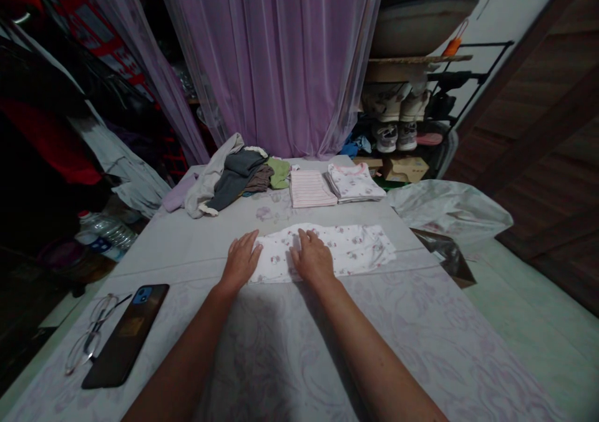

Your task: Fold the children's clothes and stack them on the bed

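A white printed garment (346, 250) lies folded into a long strip across the middle of the cloth-covered table (290, 347). My left hand (241, 261) rests flat on the strip's left end, fingers stretched out. My right hand (312, 258) presses flat on the garment just right of it, fingers spread. Neither hand grips anything. Behind them lie a folded striped pink garment (309, 188) and a folded white printed garment (353, 182). A heap of unfolded clothes (234, 175) in grey, white and green sits at the back left.
A dark phone (126, 334) and a pair of glasses (91, 338) lie near the table's left front edge. A water bottle (105, 231) stands off the left side. A plastic bag (449, 206) and a box sit to the right. A purple curtain (281, 60) hangs behind.
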